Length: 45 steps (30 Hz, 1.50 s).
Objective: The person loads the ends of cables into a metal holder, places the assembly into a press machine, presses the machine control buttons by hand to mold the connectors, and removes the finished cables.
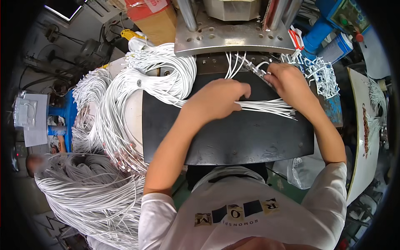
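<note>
My left hand (pixel 216 100) is curled over a bundle of thin white cables (pixel 266 107) on the black work surface (pixel 233 137). The cables' loose ends fan out to the right, beneath my right hand (pixel 289 85). That hand has its thumb and fingers pinched at the near end of a narrow metal strip (pixel 254 68), under the press. A few white cables (pixel 235 66) run close to the strip; where they meet it is too small to tell. Fingertips of both hands are partly hidden.
A steel press plate (pixel 233 39) overhangs the far edge. Coiled white cables (pixel 166 71) lie at the left, with a larger heap (pixel 91 191) lower down. Short white moulded pieces (pixel 323 77) are piled at the right, beside a blue can (pixel 335 48). A board (pixel 360 133) stands far right.
</note>
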{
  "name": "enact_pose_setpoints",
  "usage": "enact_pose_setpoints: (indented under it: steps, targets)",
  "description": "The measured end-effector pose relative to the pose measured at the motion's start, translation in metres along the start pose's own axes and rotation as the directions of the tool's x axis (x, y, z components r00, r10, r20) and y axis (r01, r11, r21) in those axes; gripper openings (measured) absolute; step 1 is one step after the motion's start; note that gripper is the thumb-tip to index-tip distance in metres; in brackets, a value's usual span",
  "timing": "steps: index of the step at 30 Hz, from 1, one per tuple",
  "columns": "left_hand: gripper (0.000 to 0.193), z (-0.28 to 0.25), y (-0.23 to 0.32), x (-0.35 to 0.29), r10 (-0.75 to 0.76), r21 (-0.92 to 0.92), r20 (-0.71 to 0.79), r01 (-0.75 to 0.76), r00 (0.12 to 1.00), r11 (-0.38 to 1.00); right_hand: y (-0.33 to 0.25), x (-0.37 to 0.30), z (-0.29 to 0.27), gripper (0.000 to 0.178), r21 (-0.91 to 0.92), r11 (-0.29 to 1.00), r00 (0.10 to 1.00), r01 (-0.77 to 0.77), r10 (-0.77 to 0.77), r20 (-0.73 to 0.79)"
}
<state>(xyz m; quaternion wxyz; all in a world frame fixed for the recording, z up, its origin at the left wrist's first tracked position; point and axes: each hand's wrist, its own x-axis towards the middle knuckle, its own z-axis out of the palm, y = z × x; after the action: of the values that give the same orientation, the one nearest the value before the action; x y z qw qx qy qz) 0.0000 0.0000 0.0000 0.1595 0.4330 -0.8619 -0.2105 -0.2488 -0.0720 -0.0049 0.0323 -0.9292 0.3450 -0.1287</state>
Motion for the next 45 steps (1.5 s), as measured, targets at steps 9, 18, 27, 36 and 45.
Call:
enact_pose_setpoints:
  steps: [9, 18, 27, 36, 45]
  targets:
    - [0.021, -0.001, -0.025, 0.008, -0.068, -0.419, 0.236, 0.165, 0.969, 0.893, 0.033, -0.021, -0.034, 0.017, 0.127, 0.954, 0.528, -0.272, 0.258, -0.809]
    - [0.019, 0.007, -0.012, 0.003, -0.002, -0.299, 0.1, 0.032, 0.995, 0.954, -0.027, -0.021, -0.011, 0.021, 0.234, 0.872, 0.901, -0.43, 0.429, 0.058]
    - [0.012, 0.006, -0.012, 0.002, -0.029, -0.329, 0.051, 0.044, 0.998, 0.943, 0.015, -0.032, 0.003, 0.026, 0.062, 0.983, 0.973, -0.171, 0.178, -0.149]
    - [0.012, 0.004, 0.016, 0.012, -0.15, -0.585, 0.168, 0.221, 0.974, 0.781, 0.015, -0.03, -0.009, 0.019, 0.456, 0.807, 0.884, -0.375, 0.459, -0.086]
    - [0.018, 0.057, 0.042, 0.03, 0.151, -0.939, 0.34, 0.344, 0.928, 0.002, 0.017, -0.025, 0.0, 0.039, 0.883, 0.368, 0.922, -0.291, 0.353, 0.157]
